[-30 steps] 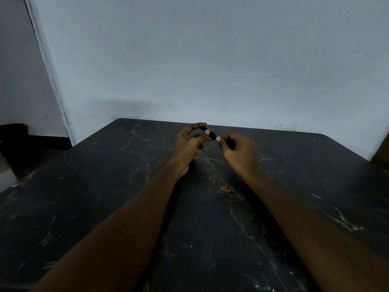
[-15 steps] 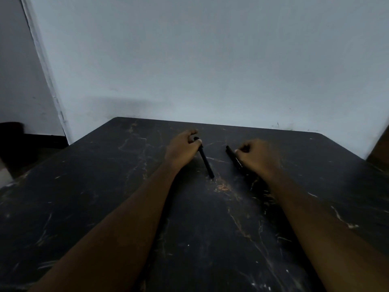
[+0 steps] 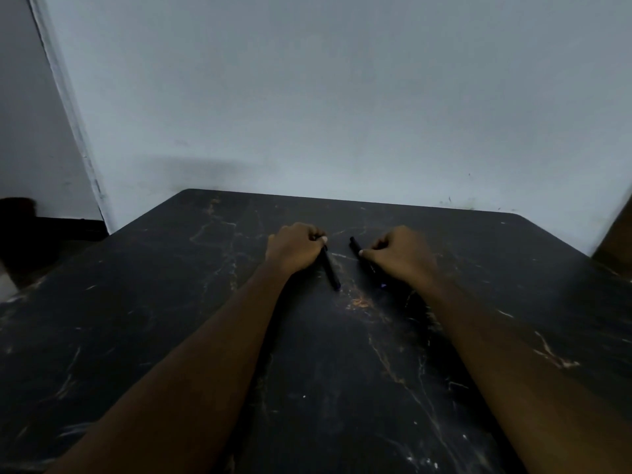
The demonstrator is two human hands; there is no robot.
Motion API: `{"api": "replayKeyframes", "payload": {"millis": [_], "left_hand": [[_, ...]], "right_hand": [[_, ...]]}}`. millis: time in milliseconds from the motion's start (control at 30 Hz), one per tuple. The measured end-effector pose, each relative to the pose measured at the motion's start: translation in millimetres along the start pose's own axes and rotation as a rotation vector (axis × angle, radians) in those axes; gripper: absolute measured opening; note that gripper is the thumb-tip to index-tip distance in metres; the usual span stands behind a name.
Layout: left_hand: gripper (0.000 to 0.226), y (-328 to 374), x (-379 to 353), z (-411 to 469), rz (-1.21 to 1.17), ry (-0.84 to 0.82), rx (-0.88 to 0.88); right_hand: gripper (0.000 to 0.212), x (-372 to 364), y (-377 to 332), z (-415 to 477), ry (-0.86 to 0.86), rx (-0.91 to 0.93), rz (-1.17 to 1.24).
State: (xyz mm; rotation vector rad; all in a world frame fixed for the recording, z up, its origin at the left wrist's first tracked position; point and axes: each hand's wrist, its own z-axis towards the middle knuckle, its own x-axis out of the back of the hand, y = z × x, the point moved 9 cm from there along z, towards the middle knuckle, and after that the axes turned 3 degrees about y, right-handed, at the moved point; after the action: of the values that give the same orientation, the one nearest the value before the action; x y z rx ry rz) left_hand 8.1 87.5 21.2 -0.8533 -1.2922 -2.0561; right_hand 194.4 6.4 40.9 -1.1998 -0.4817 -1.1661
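Observation:
Two thin black pens lie low over the dark marble table point(image 3: 171, 336). My left hand point(image 3: 294, 248) grips the left pen point(image 3: 331, 270), whose tip points toward me and touches the table. My right hand point(image 3: 400, 256) holds the right pen point(image 3: 359, 251) between thumb and curled fingers; its far end sticks out past the thumb, and a small purple tip point(image 3: 383, 286) shows below the hand. The two pens are apart, with a gap of table between them.
A pale wall point(image 3: 342, 97) rises right behind the table's far edge. A white door frame point(image 3: 68, 107) stands at the left, with a dark floor area below it. A brown object point(image 3: 615, 241) shows at the right edge.
A second ago both hands held the pens together, raised above the table. They then pulled apart and came down, each hand with one pen on the table.

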Motion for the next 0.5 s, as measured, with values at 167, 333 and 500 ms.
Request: {"api": "replayKeyframes", "payload": {"millis": [167,333,500], "left_hand": [[0.03,0,-2,1,0.007,-0.001,0.001],[0.027,2,-3,0,0.005,-0.001,-0.013],[0.037,6,-3,-1,0.014,0.007,-0.038]], "right_hand": [[0.022,-15,-19,-5,-0.015,0.056,0.056],[0.027,-23,-33,-9,-0.037,0.139,0.121],[0.03,-25,-31,-7,-0.038,0.158,0.151]]}}
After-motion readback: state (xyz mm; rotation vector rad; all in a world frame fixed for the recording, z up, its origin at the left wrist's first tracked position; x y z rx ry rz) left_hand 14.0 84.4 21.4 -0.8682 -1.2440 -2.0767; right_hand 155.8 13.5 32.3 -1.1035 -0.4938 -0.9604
